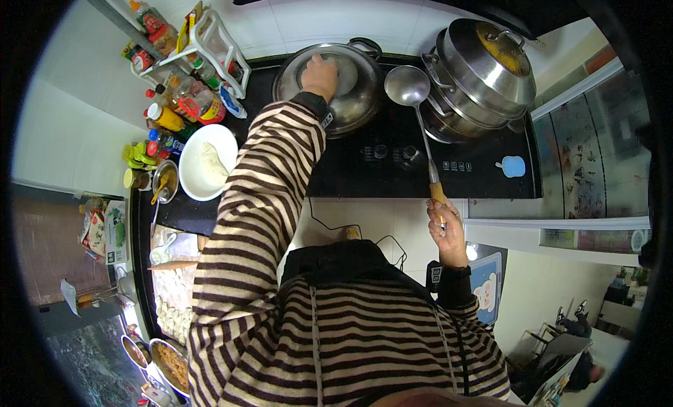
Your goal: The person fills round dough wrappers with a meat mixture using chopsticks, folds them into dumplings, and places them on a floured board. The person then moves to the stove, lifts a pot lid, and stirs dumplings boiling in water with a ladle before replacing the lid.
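My left hand [318, 77] is closed over the middle of a domed metal lid [355, 107], and its fingers hide the knob. The lid covers a pan with a dark side handle [366, 45] on the cooktop. In my right hand [448, 231] is the wooden handle of a long metal ladle [408, 86]. The ladle's bowl is raised over the cooktop, between the lidded pan and a tall stainless steel steamer pot [473, 86]. A white bowl [190, 165] with pale dough in it stands left of my left forearm.
Sauce bottles [197, 104] and a white rack [221, 44] crowd the back left corner. A small metal bowl [166, 182] holds a yellow spoon. Dumplings [173, 317] lie on a floured board, near a bowl of filling [171, 359]. A cable [331, 227] crosses the floor. Another person sits far right.
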Demonstrator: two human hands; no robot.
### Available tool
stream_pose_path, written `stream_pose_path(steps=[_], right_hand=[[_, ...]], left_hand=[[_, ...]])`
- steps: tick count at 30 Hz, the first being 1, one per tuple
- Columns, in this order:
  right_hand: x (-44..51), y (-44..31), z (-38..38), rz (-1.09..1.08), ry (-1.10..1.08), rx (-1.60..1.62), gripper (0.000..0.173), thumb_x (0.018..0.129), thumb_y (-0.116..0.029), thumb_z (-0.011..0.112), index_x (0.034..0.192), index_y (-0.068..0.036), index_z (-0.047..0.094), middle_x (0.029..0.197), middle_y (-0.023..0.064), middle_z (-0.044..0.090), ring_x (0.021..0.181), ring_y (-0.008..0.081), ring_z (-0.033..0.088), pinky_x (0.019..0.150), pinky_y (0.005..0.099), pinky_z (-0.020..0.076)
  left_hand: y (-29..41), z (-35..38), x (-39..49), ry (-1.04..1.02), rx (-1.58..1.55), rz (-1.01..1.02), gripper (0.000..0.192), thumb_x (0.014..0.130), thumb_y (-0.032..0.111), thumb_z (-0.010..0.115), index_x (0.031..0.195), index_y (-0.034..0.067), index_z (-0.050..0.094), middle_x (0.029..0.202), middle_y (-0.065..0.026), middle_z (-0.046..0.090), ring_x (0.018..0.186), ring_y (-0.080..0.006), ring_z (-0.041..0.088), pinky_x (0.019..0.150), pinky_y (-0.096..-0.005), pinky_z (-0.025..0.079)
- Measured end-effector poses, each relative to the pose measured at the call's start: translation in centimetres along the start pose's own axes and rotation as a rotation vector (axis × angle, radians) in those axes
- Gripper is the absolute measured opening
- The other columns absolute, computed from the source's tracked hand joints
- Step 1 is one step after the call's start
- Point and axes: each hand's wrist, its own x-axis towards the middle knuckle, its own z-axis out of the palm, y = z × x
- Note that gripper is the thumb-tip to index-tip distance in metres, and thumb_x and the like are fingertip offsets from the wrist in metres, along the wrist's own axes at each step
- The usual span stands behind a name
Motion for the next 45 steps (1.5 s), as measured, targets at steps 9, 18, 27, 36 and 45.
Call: stream_pose_path(steps=[9,18,27,36,45], right_hand=[[-1.7,1.8,2.6,-0.104,0.063,-0.024,0.020,0.090,-0.005,0.060,0.108,0.004,0.057,0.070,0.0040,0.054,0.042,0.0028,0.039,0.032,0.0145,0.0266],[-4.2,0.6,6.1,-0.378,0.152,-0.421,0.055,0.082,0.002,0.066,0.135,-0.004,0.052,0.074,-0.0012,0.057,0.050,0.0016,0.044,0.038,0.0147,0.0277],[-4.0,-2.9,10.6,-0.954,0.100,-1.975,0.053,0.074,0.002,0.063,0.127,-0.008,0.060,0.083,0.0128,0.056,0.065,0.0308,0.061,0.059,0.0375,0.0510],[-2.2,-0.7,12.7,-0.902,0.052,-2.178,0.053,0.074,0.005,0.059,0.125,-0.010,0.061,0.087,0.0143,0.056,0.070,0.0340,0.063,0.062,0.0406,0.0524],[3.8,4.1,12.4,-0.951,0.049,-2.107,0.053,0.074,0.002,0.061,0.126,-0.008,0.058,0.093,0.0164,0.059,0.070,0.0357,0.064,0.061,0.0412,0.0541]], left_hand=[[-2.4,-2.2,1.9,-0.041,-0.038,0.203,0.026,0.086,0.019,0.060,0.103,0.000,0.067,0.107,-0.0248,0.065,0.102,-0.0382,0.064,0.087,-0.0437,0.053],[-16.4,-11.2,-4.5,0.199,-1.032,-0.094,0.042,0.091,0.022,0.064,0.127,0.000,0.056,0.096,-0.0145,0.069,0.080,-0.0229,0.068,0.071,-0.0315,0.054],[-24.8,-4.3,-19.2,0.433,-2.402,-0.207,0.036,0.099,0.007,0.047,0.133,-0.005,0.045,0.137,-0.0148,0.048,0.122,-0.0226,0.049,0.108,-0.0343,0.040],[-23.5,-3.5,-29.1,0.632,-2.081,-0.242,0.042,0.098,0.013,0.053,0.136,-0.002,0.043,0.136,-0.0164,0.048,0.123,-0.0248,0.047,0.109,-0.0384,0.039],[-26.4,-3.0,-32.8,0.283,-2.952,0.220,0.043,0.097,0.013,0.056,0.135,0.000,0.044,0.138,-0.0179,0.046,0.126,-0.0256,0.045,0.112,-0.0421,0.036]])
